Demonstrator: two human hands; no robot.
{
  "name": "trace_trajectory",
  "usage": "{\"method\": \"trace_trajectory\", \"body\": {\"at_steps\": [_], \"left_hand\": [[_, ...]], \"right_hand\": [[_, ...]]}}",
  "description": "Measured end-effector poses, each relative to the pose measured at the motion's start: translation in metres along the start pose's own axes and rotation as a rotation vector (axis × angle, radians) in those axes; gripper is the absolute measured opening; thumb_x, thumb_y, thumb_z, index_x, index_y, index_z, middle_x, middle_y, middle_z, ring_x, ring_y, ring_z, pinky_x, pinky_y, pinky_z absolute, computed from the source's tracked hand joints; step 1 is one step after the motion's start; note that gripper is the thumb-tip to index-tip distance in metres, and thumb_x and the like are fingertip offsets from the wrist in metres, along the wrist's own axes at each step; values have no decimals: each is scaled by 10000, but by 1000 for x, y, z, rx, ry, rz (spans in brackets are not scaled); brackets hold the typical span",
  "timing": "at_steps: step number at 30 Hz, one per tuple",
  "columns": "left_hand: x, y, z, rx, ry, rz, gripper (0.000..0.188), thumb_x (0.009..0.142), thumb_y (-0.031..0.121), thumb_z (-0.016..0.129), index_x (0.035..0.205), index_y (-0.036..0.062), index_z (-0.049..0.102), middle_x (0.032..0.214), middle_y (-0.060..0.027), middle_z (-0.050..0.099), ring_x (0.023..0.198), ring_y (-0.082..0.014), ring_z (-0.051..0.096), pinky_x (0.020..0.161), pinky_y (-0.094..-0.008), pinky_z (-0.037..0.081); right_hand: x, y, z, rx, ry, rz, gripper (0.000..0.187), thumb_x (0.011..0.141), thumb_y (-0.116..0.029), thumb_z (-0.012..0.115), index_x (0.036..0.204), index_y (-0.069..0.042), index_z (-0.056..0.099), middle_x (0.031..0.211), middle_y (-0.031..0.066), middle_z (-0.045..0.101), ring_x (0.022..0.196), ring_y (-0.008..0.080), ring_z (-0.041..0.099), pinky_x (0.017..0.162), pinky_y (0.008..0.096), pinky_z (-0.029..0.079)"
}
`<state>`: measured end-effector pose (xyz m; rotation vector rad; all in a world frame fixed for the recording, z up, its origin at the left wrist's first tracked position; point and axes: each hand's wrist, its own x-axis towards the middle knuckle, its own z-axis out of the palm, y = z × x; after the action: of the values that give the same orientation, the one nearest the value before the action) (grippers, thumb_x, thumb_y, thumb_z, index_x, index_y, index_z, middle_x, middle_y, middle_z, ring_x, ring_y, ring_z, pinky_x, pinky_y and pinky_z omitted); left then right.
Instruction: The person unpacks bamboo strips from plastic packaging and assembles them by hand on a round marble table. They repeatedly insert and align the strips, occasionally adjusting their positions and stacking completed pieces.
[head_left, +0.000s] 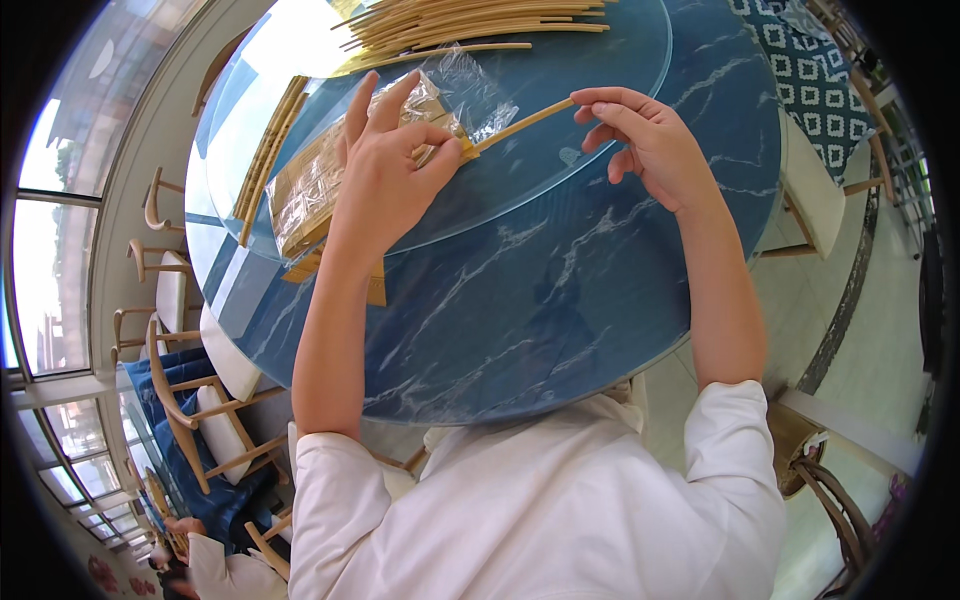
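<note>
Both of my hands are raised over the table, one at each end of a thin tan wooden chopstick (527,121). My left hand (388,170) pinches its lower left end between thumb and index finger, where a small yellow piece (467,150) shows; the other fingers stick up. The fingertips of my right hand (640,140) close on the upper right end. Beneath and beside my left hand lies a brown cardboard box (292,232) with crinkled clear plastic film (318,188) over it. More clear plastic (475,88) bunches up behind the chopstick.
A pile of similar sticks (470,20) lies at the far side of the round glass turntable (560,190), and several more sticks (268,165) lie left of the box. The blue marbled table (500,330) reaches my body. Wooden chairs (215,420) stand at left.
</note>
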<state>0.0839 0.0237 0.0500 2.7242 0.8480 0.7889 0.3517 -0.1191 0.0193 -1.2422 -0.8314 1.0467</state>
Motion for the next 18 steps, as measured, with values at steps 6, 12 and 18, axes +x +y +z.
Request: {"method": "trace_trajectory", "body": {"at_steps": [6, 12, 18], "left_hand": [[6, 10, 2, 18, -19, -8, 188, 931, 302, 744, 947, 150, 853, 1609, -127, 513, 1607, -388, 217, 1233, -651, 204], [7, 14, 5, -52, -16, 0, 169, 924, 293, 754, 920, 153, 849, 1628, -151, 484, 1614, -403, 188, 1243, -655, 168], [5, 17, 7, -78, 10, 17, 157, 914, 291, 773, 885, 155, 844, 1698, -175, 374, 1636, -417, 88, 1252, -667, 117]], "right_hand": [[-10, -5, 12, 14, -176, 100, 354, 1031, -168, 600, 1354, -75, 709, 946, 25, 726, 882, 135, 749, 522, 244, 580], [-16, -8, 22, 0, -264, 154, 400, 1032, -163, 596, 1414, -70, 669, 1034, 44, 717, 934, 152, 759, 518, 244, 587], [-22, -8, 35, -88, -287, 141, 419, 1022, -123, 591, 1432, -81, 662, 1215, 90, 693, 944, 147, 748, 520, 241, 588]]}}
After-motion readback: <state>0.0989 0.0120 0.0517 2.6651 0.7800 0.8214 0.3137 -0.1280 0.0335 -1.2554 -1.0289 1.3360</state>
